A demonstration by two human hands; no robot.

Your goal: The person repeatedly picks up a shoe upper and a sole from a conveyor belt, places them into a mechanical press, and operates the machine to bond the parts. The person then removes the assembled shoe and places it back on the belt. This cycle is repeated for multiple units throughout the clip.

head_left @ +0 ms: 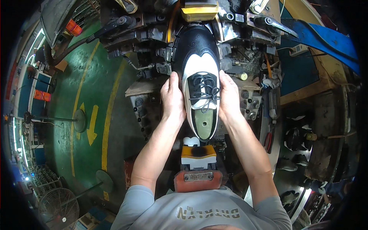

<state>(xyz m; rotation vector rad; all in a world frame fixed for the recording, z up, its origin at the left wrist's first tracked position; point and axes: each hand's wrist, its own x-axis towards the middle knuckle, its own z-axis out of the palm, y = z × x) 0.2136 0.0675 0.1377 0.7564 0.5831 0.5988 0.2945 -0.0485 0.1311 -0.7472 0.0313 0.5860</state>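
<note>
A black-and-white lace-up shoe (200,63) points away from me, its black toe among the metal jaws of a machine (161,34). Black laces (206,90) are tied in a bow across its front. Inside the heel opening sits a green shoe last (204,122) with a small round hole. My left hand (173,99) is closed against the shoe's left side, thumb up along the edge. On the opposite side my right hand (229,95) grips it the same way. The fingers of both hands are mostly hidden under the shoe.
A yellow-and-black pad (198,151) on the machine stands just below the heel. A yellow block (199,13) sits above the toe. Metal levers (274,25) flank the jaws. Pliers (269,140) and gloves (271,81) lie at the right. Fans (59,209) stand on the left.
</note>
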